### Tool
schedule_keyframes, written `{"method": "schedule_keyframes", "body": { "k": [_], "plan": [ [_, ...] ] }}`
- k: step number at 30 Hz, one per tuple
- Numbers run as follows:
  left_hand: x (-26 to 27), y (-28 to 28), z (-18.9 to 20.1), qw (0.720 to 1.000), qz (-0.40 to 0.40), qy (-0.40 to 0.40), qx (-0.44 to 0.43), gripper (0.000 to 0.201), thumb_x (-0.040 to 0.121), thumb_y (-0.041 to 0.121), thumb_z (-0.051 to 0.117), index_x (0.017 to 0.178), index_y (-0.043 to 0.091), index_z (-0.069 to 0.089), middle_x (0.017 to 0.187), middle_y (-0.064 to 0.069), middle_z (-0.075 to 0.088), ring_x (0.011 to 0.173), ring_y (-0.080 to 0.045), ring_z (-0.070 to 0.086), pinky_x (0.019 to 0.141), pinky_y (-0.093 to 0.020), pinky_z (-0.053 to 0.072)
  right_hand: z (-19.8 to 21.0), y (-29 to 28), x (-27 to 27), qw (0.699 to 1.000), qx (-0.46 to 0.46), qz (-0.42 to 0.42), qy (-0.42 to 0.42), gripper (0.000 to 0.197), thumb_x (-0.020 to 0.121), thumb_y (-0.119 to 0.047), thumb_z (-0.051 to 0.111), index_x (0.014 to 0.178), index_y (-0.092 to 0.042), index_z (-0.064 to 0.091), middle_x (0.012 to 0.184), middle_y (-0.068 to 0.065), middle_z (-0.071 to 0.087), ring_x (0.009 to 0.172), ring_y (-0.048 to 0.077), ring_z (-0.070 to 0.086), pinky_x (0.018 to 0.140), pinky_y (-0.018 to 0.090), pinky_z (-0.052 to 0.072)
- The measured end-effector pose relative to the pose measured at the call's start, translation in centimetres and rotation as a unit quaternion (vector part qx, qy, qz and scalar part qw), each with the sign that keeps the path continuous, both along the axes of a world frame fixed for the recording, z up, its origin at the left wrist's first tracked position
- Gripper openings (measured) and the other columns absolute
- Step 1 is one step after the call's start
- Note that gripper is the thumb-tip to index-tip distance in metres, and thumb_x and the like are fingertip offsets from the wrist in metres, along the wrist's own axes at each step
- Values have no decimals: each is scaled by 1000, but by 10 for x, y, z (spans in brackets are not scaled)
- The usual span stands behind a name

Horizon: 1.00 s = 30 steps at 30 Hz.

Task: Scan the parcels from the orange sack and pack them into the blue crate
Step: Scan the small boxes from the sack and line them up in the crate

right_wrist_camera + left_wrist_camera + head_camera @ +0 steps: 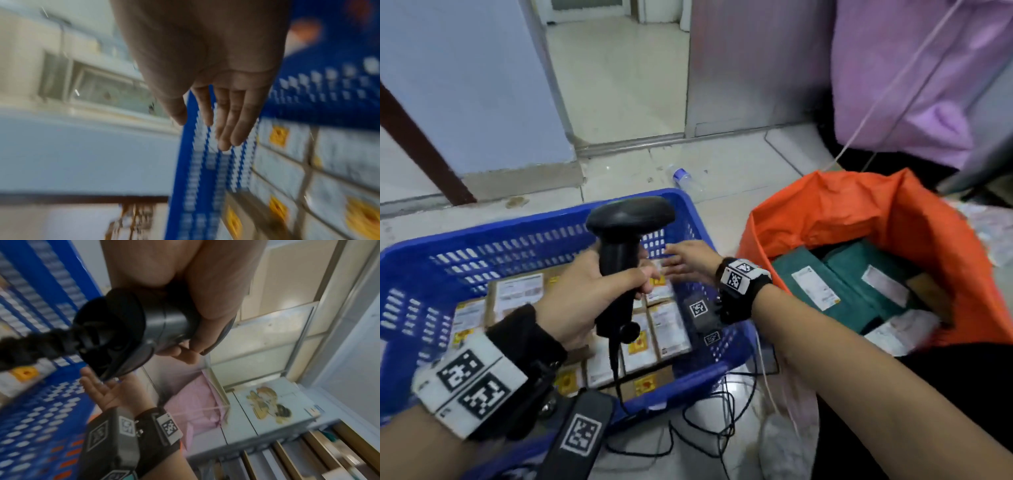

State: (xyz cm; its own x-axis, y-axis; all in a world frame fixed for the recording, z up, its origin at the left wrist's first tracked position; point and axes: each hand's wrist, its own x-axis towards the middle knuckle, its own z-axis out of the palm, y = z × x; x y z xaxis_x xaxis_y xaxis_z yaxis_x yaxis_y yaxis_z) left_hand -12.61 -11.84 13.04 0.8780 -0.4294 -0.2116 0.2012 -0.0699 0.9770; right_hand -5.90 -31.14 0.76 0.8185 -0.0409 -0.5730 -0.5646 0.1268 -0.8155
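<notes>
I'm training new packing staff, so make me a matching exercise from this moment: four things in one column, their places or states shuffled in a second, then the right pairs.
Things
1. scanner
2. right hand
3. green parcels
4. bottle

Places or states
A. lying on the floor beyond the crate
B. gripped in the left hand
C. inside the sack
D. open, empty, over the crate

Pairs: 1-B, 2-D, 3-C, 4-A
</notes>
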Motion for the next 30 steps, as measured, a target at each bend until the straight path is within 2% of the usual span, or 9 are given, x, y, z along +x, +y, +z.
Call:
{"method": "schedule_keyframes", "body": {
  "k": [8, 10, 13, 16, 19, 24, 26, 27, 30],
  "plan": [
    [-17, -134, 0, 985, -171, -28, -10, 40, 65, 20, 75, 97, 4, 59, 78, -6, 67, 64, -13, 60, 64, -24, 52, 12, -254, -58, 940, -150, -305, -5, 28, 93, -7, 50, 66, -10, 52, 45, 0, 56, 36, 8, 53, 39, 16, 41],
    [-19, -155, -10, 982, -188, -27, -15, 46, 62, 27, 76, 96, 3, 59, 80, -9, 66, 64, -16, 59, 62, -24, 51, -56, -343, -73, 925, -219, -304, 63, 17, 75, -21, 65, 66, -12, 54, 61, 8, 61, 57, 22, 64, 57, 30, 53],
    [-17, -180, -26, 980, -199, -15, -14, 56, 59, 33, 76, 100, 0, 57, 81, -12, 65, 65, -17, 60, 61, -24, 51, -129, -429, -109, 893, -277, -316, 159, 65, 49, -38, 69, 106, -8, 64, 95, 16, 66, 88, 30, 65, 87, 47, 55],
    [-11, -198, -44, 978, -210, 1, -4, 55, 63, 30, 81, 101, -2, 57, 81, -14, 64, 65, -16, 60, 61, -22, 51, -73, -389, -144, 879, -342, -258, 207, 62, 88, -41, 60, 142, -17, 40, 138, 16, 50, 115, 31, 54, 105, 42, 42],
    [-4, -210, -60, 976, -216, 18, 27, 43, 71, 16, 84, 101, -2, 57, 80, -14, 64, 64, -16, 61, 61, -21, 51, -68, -388, -172, 834, -452, -209, 236, 96, 84, -61, 60, 156, -22, 9, 160, 12, 21, 144, 33, 28, 114, 38, 25],
    [4, -222, -79, 974, -211, 36, 66, 56, 56, 36, 78, 100, 7, 60, 79, -12, 65, 65, -17, 60, 62, -21, 50, -68, -402, -185, 822, -467, -182, 269, 68, 99, -58, 32, 150, -13, 34, 137, 12, 54, 136, 27, 41, 85, 20, 40],
    [5, -226, -85, 973, -215, 39, 78, 49, 56, 38, 77, 94, 12, 63, 79, -13, 65, 64, -17, 60, 61, -22, 50, -67, -403, -183, 837, -440, -193, 262, 95, 89, -77, 17, 147, -5, 37, 132, 16, 56, 133, 30, 43, 71, 20, 46],
    [6, -227, -88, 971, -221, 43, 81, 44, 58, 38, 77, 92, 14, 64, 79, -13, 65, 64, -18, 59, 62, -23, 50, -78, -409, -179, 832, -463, -166, 255, 111, 75, -90, 26, 147, -6, 38, 138, 17, 52, 131, 31, 45, 76, 24, 46],
    [7, -228, -97, 969, -224, 58, 86, 40, 61, 33, 79, 94, 15, 64, 81, -13, 66, 64, -19, 61, 62, -23, 51, -78, -421, -186, 791, -518, -103, 310, 55, 97, -49, 49, 142, -18, 48, 142, 15, 51, 127, 30, 49, 94, 32, 38]
  ]
}}
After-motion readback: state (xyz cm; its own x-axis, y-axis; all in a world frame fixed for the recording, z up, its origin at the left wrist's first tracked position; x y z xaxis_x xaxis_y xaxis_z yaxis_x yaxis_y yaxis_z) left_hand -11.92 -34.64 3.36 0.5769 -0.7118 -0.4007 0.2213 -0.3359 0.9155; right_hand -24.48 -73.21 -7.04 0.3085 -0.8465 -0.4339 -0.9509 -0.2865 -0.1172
